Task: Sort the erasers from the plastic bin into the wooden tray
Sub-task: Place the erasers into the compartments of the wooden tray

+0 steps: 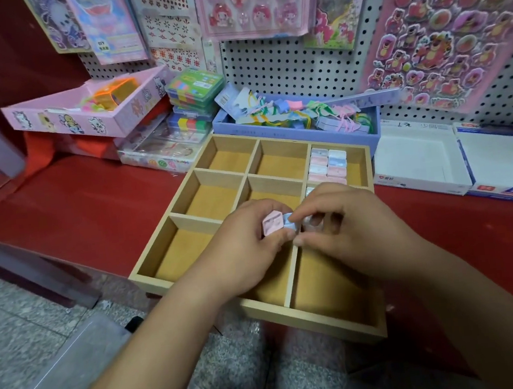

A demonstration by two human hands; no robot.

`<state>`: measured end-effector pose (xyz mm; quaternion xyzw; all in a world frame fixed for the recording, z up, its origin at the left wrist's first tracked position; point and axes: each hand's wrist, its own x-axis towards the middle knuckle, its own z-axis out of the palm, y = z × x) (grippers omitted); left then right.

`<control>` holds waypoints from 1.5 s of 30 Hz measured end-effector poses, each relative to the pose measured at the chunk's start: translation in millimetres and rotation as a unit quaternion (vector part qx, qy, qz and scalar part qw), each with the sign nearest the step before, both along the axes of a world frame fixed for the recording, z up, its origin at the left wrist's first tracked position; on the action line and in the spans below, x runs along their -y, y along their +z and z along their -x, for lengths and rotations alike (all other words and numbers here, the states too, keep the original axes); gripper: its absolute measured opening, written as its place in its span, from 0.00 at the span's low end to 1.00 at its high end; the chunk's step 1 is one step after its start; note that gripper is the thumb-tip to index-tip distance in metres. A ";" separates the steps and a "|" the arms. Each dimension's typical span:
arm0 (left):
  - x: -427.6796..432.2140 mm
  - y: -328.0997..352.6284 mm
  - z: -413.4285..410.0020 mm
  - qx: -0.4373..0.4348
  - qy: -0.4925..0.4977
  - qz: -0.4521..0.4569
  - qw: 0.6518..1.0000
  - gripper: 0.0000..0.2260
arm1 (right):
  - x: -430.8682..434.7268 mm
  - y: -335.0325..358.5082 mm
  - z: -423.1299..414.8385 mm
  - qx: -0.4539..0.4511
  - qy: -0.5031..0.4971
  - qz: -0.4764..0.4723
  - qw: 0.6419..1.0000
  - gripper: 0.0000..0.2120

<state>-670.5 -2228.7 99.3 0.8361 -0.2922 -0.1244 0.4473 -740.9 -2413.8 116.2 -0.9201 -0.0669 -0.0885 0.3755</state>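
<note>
Wooden tray (314,320) compartments lie mostly bare on the red bench (90,207) while, just above the tray's middle, our left hand (248,249) grips a pink eraser (271,227) and our right hand (348,225) pinches a pale blue eraser (287,220) touching it, probably separating them for the far right compartment's neat stack of erasers (328,165).

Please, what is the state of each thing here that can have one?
wooden tray: mostly unfilled.
stacked erasers: in rows in the far right compartment.
pink eraser: gripped by the left hand.
blue eraser: pinched by the right hand.
pink box: open, tilted.
</note>
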 end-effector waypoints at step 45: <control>-0.5 0.6 0.1 -0.064 0.021 0.063 0.996 0.09 | 18.9 -2.6 -11.3 -0.070 -0.101 -0.005 0.992 0.04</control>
